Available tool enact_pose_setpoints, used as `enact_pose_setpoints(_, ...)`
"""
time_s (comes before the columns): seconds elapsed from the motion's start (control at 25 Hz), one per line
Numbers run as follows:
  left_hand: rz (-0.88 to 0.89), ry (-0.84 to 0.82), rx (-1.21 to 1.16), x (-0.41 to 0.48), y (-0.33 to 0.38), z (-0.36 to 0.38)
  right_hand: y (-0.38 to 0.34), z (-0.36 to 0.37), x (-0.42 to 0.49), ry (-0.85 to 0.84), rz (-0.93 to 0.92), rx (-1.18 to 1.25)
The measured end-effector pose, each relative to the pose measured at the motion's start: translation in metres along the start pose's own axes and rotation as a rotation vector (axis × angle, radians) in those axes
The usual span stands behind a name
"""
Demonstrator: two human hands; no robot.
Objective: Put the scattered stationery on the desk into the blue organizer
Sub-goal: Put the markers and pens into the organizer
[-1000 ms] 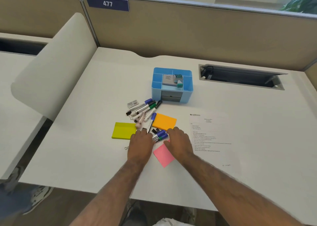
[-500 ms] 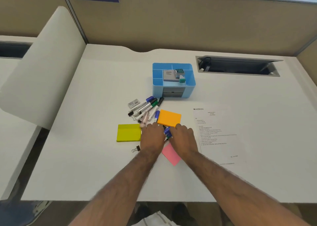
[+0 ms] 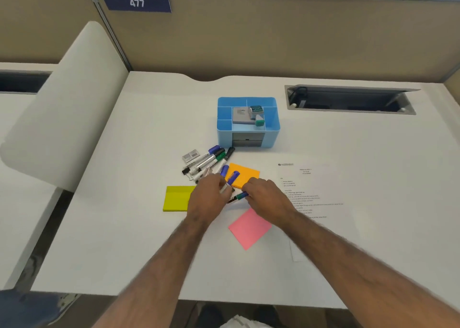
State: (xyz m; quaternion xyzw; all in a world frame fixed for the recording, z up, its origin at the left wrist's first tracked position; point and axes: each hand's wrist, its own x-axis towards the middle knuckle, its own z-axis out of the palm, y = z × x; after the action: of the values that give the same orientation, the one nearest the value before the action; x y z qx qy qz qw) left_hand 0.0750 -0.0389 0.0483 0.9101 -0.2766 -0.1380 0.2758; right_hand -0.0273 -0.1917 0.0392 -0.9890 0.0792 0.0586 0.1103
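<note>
The blue organizer [image 3: 272, 125] stands mid-desk with a grey box and a small teal item inside. Below it lies a heap of markers [image 3: 211, 159], a binder clip [image 3: 185, 171] and a small staple box [image 3: 191, 155]. My left hand [image 3: 207, 199] grips a blue-capped marker [image 3: 233, 178] lifted over the orange sticky pad [image 3: 246, 176]. My right hand [image 3: 267, 198] pinches a green-and-black marker [image 3: 236, 197] between the two hands. A yellow sticky pad [image 3: 175, 198] lies left of my left hand, a pink one [image 3: 250, 228] below my right.
A printed sheet [image 3: 313, 198] lies right of my hands. A recessed cable tray [image 3: 348, 100] sits at the back right. A curved white divider [image 3: 62, 108] borders the desk's left side, and a tan partition wall stands behind.
Both hands have closed on markers and lifted them slightly; the pink pad is now uncovered. The camera has tilted, so the scene sits differently in view.
</note>
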Motion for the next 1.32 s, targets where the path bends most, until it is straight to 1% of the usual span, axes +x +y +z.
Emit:
enact_pose_setpoints(0.04, -0.021, 0.043, -0.103, 0.003, 0.005, -0.013, 0.005, -0.013, -0.001, -0.009, -0.034, 0.071)
enact_pose_setpoints(0.12, -0.048, 0.124, -0.236, 0.014, 0.016, -0.043, 0.012, -0.041, -0.007, 0.03, -0.085, 0.182)
enact_pose_setpoints(0.2, -0.069, 0.19, -0.317, 0.034, 0.023, -0.069, 0.018, -0.073, -0.011, 0.104, -0.099, 0.241)
enact_pose_setpoints(0.28, -0.077, 0.248, -0.341, 0.062, 0.03, -0.089, 0.025, -0.103, -0.003, 0.221, -0.083, 0.299)
enact_pose_setpoints(0.44, -0.03, 0.313, -0.373, 0.122, 0.051, -0.102, 0.038, -0.147, 0.048, 0.461, 0.028, 0.34)
enact_pose_setpoints(0.56, 0.002, 0.351, -0.387, 0.16, 0.065, -0.098, 0.046, -0.165, 0.089, 0.548, 0.146, 0.354)
enact_pose_setpoints(0.64, 0.014, 0.366, -0.388, 0.182, 0.069, -0.094, 0.05, -0.167, 0.108, 0.582, 0.191, 0.349)
enact_pose_setpoints(0.76, 0.001, 0.369, -0.378, 0.211, 0.066, -0.084, 0.054, -0.165, 0.125, 0.595, 0.209, 0.318)
enact_pose_setpoints(0.88, -0.054, 0.328, -0.36, 0.231, 0.057, -0.07, 0.06, -0.161, 0.143, 0.586, 0.207, 0.28)
enact_pose_setpoints(1.04, -0.128, 0.236, -0.258, 0.241, 0.041, -0.056, 0.066, -0.157, 0.17, 0.506, 0.201, 0.146)
enact_pose_setpoints(1.2, -0.142, 0.186, -0.205, 0.234, 0.031, -0.063, 0.073, -0.157, 0.195, 0.409, 0.219, 0.04)
enact_pose_setpoints(1.32, -0.142, 0.231, -0.153, 0.202, 0.022, -0.071, 0.071, -0.151, 0.206, 0.36, 0.223, 0.003)
